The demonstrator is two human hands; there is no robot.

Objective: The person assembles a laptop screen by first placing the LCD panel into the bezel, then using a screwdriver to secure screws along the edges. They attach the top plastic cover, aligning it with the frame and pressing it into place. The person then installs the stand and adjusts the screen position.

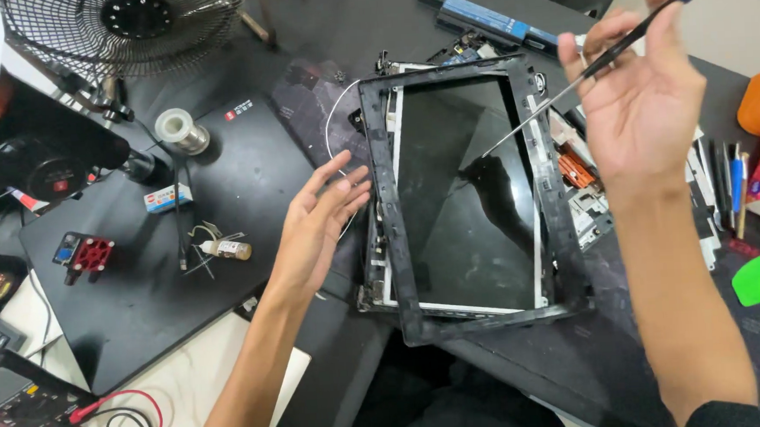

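Observation:
A laptop screen panel (461, 192) lies on the dark table, its black plastic bezel (386, 204) loose and skewed around it. My left hand (318, 221) hovers open just left of the bezel's left side, fingers spread, holding nothing. My right hand (638, 96) is raised above the panel's right edge, palm toward me, gripping a thin screwdriver (581, 77) with a blue cap; its metal shaft points down-left over the glass. Parts of the laptop's innards (579, 173) show under my right wrist.
A closed black laptop (165, 251) lies at left with a solder spool (181, 129), a small glue bottle (226, 248) and a red fan part (87, 253) on it. A desk fan (127, 27) stands behind. A green pry pick (758, 279) and pens (734, 186) lie at right.

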